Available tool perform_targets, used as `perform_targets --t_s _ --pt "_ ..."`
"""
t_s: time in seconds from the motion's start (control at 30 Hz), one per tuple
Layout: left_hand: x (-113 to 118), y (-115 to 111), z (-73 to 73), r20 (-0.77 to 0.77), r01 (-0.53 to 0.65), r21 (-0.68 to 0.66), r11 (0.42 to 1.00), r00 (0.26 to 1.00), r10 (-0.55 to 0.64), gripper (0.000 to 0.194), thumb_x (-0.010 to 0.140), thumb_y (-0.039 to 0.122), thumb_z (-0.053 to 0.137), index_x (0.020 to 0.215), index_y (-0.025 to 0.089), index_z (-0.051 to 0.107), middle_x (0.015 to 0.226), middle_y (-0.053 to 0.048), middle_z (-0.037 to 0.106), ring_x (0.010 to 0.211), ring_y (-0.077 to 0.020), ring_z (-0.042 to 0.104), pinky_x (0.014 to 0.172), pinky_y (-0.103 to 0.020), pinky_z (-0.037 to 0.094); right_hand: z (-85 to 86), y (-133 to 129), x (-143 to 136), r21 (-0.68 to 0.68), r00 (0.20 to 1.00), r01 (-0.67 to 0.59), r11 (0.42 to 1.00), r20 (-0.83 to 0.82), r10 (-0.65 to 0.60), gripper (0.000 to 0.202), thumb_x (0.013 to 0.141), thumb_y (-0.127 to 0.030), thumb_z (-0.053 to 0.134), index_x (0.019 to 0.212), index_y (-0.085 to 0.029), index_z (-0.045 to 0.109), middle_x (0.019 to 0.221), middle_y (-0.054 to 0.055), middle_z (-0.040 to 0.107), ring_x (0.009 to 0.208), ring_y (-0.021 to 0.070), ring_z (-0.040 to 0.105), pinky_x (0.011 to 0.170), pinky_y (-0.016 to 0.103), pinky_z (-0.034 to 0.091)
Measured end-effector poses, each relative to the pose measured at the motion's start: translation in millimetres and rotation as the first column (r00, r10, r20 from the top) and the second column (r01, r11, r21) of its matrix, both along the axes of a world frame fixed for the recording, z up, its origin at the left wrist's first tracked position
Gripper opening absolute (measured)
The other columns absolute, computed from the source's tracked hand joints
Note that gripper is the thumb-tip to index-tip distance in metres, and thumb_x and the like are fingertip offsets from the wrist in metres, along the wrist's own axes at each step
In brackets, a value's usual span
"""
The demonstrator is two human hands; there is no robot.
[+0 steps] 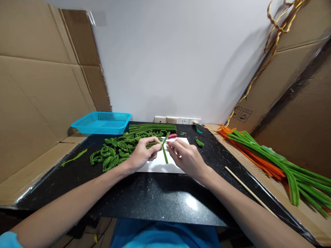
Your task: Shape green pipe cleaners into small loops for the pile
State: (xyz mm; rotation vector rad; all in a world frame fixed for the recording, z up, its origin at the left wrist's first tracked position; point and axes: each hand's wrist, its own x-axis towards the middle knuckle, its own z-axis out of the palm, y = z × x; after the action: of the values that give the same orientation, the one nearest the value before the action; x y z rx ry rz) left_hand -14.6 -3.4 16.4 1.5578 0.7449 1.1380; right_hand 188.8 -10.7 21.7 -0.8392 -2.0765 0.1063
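My left hand [145,152] is closed in a pinch on a green pipe cleaner [164,155] above a white sheet [152,167]. Two ends of the fuzzy strip cross at my left fingertips, one pointing up and one down. Just to the right, my right hand [187,156] has its fingers curled together, their tips close to the crossing. Whether those tips touch the strip or hold anything small, I cannot make out. Behind them lies a tool with red handles [172,136], partly hidden. Many bent green pipe cleaner loops [124,144] are heaped left of the sheet.
A bundle of straight green pipe cleaners [152,128] lies at the back, near a blue plastic basket [103,131]. To the right are a wooden stick [248,189], orange pipe cleaners [269,168] and long green ones [281,163]. Cardboard walls [38,86] flank the black table [155,199].
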Motion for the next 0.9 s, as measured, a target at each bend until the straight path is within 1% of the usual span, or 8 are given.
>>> perform_targets --t_s 0.1,0.23,0.37,0.47,0.57,0.7,0.8,0.9 --pt "0 2 -2.2 0.042 0.032 -0.030 0.999 0.999 -0.031 0.029 0.088 0.040 0.071 0.080 0.016 0.057 0.050 0.009 0.041 0.043 -0.0046 0.035 0.043 -0.017 0.029 -4.8 3 5 0.295 0.982 0.007 0.955 0.179 -0.063 0.019 0.105 -0.025 0.051 0.108 -0.017 0.067 0.100 0.010 0.074 0.077 0.0155 0.068 0.068 0.026 0.051" --pt "1 0 -1.8 0.021 0.061 -0.032 0.998 0.998 -0.060 0.029 0.088 0.041 0.072 0.082 0.016 0.058 0.051 0.008 0.042 0.045 -0.0052 0.035 0.044 -0.017 0.028 -5.3 8 9 0.357 0.963 -0.054 0.932 0.264 -0.046 0.023 0.107 -0.023 0.046 0.113 -0.017 0.067 0.098 0.010 0.075 0.083 0.0172 0.070 0.070 0.027 0.054" --pt "1 -6 0.9 -0.016 0.063 -0.025 0.998 0.998 -0.063 0.029 0.088 0.042 0.071 0.085 0.016 0.059 0.055 0.007 0.043 0.049 -0.0064 0.038 0.047 -0.019 0.031 -2.6 3 4 0.245 0.984 -0.096 0.965 0.170 0.055 0.027 0.105 -0.026 0.046 0.098 -0.018 0.070 0.086 0.009 0.071 0.076 0.0179 0.066 0.068 0.029 0.051" --pt "0 -11 5.8 -0.084 0.015 0.063 0.998 0.996 -0.010 0.028 0.091 0.043 0.068 0.087 0.016 0.061 0.058 0.007 0.044 0.050 -0.0071 0.039 0.049 -0.020 0.033 -0.8 -5 -7 -0.066 0.984 -0.117 0.991 -0.141 0.107 0.030 0.100 -0.029 0.053 0.076 -0.018 0.066 0.070 0.005 0.062 0.062 0.0148 0.054 0.059 0.028 0.042" --pt "-4 -14 11.6 -0.214 -0.038 0.243 0.969 0.973 0.092 0.025 0.094 0.040 0.064 0.090 0.015 0.067 0.064 0.003 0.054 0.057 -0.0090 0.046 0.055 -0.021 0.037 0.1 -7 -18 -0.511 0.845 -0.399 0.761 -0.528 0.089 0.032 0.092 -0.033 0.063 0.064 -0.016 0.061 0.056 -0.001 0.051 0.049 0.0101 0.041 0.050 0.026 0.031" --pt "-9 -13 14.8 -0.330 0.008 0.360 0.933 0.936 0.119 0.024 0.095 0.037 0.061 0.092 0.015 0.071 0.081 -0.002 0.066 0.076 -0.0138 0.059 0.063 -0.021 0.042 2.4 -2 -20 -0.672 0.700 -0.642 0.369 -0.710 -0.075 0.033 0.078 -0.033 0.075 0.060 -0.016 0.054 0.054 -0.005 0.043 0.045 0.0052 0.027 0.047 0.024 0.020" --pt "-10 -10 11.6 -0.308 0.015 0.287 0.958 0.948 0.078 0.025 0.094 0.039 0.063 0.090 0.015 0.069 0.071 0.000 0.061 0.065 -0.0114 0.054 0.057 -0.021 0.039 5.7 0 -16 -0.686 0.711 -0.651 0.325 -0.701 -0.058 0.036 0.075 -0.038 0.081 0.062 -0.016 0.055 0.054 -0.006 0.043 0.046 0.0044 0.026 0.047 0.022 0.018" --pt "-8 -7 5.4 -0.204 0.026 0.140 0.990 0.979 0.004 0.029 0.091 0.043 0.068 0.088 0.015 0.064 0.058 0.006 0.049 0.050 -0.0079 0.044 0.050 -0.020 0.036 7.1 0 -13 -0.681 0.769 -0.583 0.444 -0.639 0.030 0.042 0.079 -0.047 0.079 0.062 -0.016 0.055 0.051 -0.006 0.042 0.045 0.0054 0.028 0.046 0.022 0.019"
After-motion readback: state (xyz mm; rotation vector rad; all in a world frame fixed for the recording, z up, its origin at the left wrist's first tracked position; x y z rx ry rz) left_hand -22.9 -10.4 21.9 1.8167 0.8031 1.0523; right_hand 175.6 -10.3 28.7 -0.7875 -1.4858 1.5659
